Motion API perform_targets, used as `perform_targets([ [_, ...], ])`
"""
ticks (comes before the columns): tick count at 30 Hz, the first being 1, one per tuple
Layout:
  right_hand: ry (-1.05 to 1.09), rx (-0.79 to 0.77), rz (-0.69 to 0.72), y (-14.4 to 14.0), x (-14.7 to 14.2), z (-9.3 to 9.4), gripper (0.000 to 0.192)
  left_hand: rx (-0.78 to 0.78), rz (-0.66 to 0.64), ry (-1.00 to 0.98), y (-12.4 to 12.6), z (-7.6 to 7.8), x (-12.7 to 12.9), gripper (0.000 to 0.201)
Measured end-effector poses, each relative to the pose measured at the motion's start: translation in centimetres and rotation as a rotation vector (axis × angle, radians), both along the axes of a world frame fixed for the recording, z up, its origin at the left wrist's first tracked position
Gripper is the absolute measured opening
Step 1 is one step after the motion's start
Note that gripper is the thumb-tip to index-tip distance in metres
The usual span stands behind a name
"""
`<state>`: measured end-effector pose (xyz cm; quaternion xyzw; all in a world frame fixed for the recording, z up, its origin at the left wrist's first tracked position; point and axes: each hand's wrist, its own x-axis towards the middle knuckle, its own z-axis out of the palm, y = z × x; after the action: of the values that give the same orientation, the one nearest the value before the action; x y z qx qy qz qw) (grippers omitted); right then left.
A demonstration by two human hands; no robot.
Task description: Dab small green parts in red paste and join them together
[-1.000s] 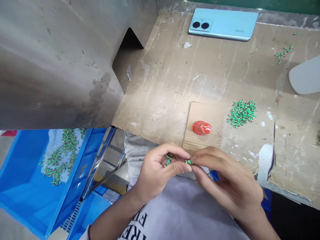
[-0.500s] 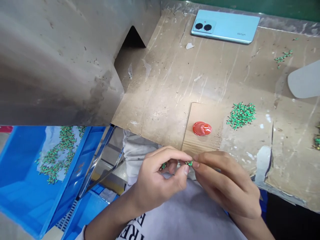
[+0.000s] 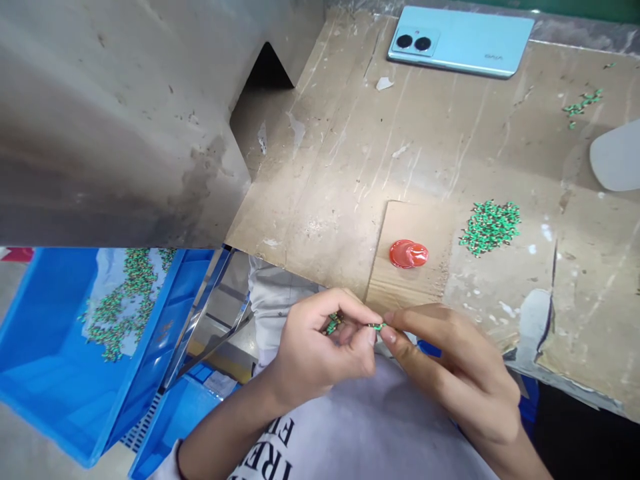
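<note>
Green part (image 3: 378, 326), tiny, is pinched between the fingertips of both hands at the near table (image 3: 350, 167) edge, close to the body for a steady grip. Left hand (image 3: 320, 350) also cups a few spare green pieces (image 3: 331, 325); right hand (image 3: 450, 367) grips the part's other end. Farther right lie a green pile (image 3: 491, 225), a red cap (image 3: 409, 254) and, far off, a blue phone (image 3: 463, 40)

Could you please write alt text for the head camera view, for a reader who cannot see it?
A person's left hand and right hand pinch a tiny green part between them at the edge of a scuffed brown cardboard-covered bench. On it lie a small red rubber cap, a heap of green parts and a pale blue smartphone.
</note>
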<state>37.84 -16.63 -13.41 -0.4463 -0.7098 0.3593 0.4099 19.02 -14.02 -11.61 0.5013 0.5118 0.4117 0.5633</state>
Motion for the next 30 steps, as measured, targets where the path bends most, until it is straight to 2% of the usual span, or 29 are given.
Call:
perform_targets([
  [7, 0.019, -0.022, 0.053, -0.2, 0.2, 0.1, 0.036, -0.068, 0.009, -0.053, -0.2, -0.2, 0.2, 0.006],
  [11, -0.017, -0.087, 0.022, -0.1, 0.0, 0.7, 0.030, -0.115, 0.008, -0.029, -0.1, -0.1, 0.2, 0.004],
  [13, -0.039, -0.026, 0.019, -0.1, -0.1, 0.6, 0.031, -0.148, -0.017, -0.021, -0.1, 0.0, 0.1, 0.002],
  [16, -0.096, 0.198, -0.004, -0.2, 0.6, -0.2, 0.035, -0.209, -0.090, -0.062, -0.2, -0.1, -0.3, 0.004],
  [18, -0.157, 0.297, -0.186, -0.2, 2.2, -1.1, 0.027, -0.266, -0.108, -0.126, -0.2, -0.3, -0.7, 0.016],
  [19, -0.205, 0.309, -0.361, -0.2, 3.4, -1.5, 0.021, -0.283, -0.078, -0.175, -0.1, -0.5, -0.8, 0.016],
  [20, -0.253, 0.331, -0.594, -0.2, 4.8, -1.9, 0.016, -0.310, -0.036, -0.246, 0.0, -0.6, -1.0, 0.011],
  [21, -0.283, 0.334, -0.730, -0.2, 6.5, -2.1, 0.013, -0.355, 0.017, -0.326, 0.2, -0.7, -1.1, 0.008],
  [23, -0.333, 0.348, -0.895, -0.1, 9.7, -2.4, 0.012, -0.452, 0.135, -0.489, 0.7, -0.6, -1.5, 0.007],
  [25, -0.412, 0.331, -1.020, 0.1, 12.1, -2.3, 0.013, -0.549, 0.221, -0.583, 1.2, -0.2, -1.8, 0.014],
  [27, -0.492, 0.336, -1.112, 0.4, 13.0, -2.1, 0.019, -0.616, 0.254, -0.603, 1.5, 0.3, -2.0, 0.025],
  [28, -0.524, 0.333, -1.117, 0.6, 12.8, -2.0, 0.020, -0.635, 0.262, -0.604, 1.6, 0.4, -2.1, 0.027],
  [30, -0.572, 0.305, -0.994, 1.0, 11.5, -1.9, 0.016, -0.638, 0.267, -0.626, 1.5, 0.6, -2.0, 0.026],
])
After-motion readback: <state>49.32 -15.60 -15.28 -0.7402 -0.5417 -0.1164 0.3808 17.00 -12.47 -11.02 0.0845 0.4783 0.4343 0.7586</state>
